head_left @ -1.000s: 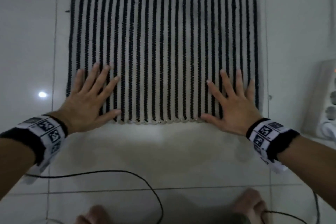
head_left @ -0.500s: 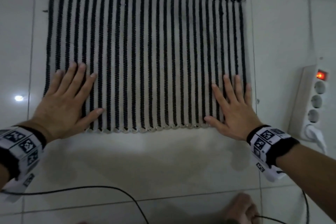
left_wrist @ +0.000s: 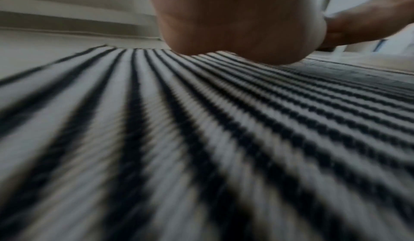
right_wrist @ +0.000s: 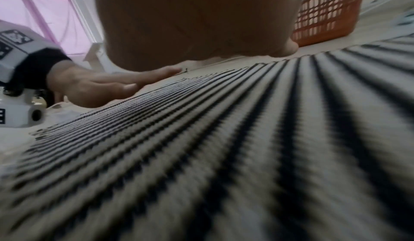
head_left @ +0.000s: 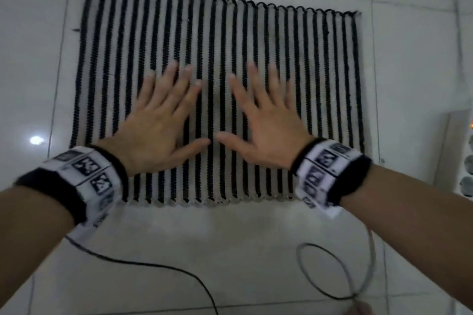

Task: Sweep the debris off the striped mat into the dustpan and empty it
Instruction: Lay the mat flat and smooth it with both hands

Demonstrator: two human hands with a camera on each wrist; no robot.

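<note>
Both the left hand (head_left: 156, 128) and right hand (head_left: 268, 130) lie flat, fingers (head_left: 176, 79) spread and holding nothing, mid striped mat (head_left: 332, 71), stripes running away toward the far edge.

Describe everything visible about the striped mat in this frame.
The mat is rectangular, of ribbed woven fabric with black and off-white stripes running away from the person and scalloped short edges. It lies flat on the white tiled floor. The left hand and right hand lie spread, palms down, near its middle, thumbs almost meeting. No debris shows on it, though the frame is blurred.
</note>
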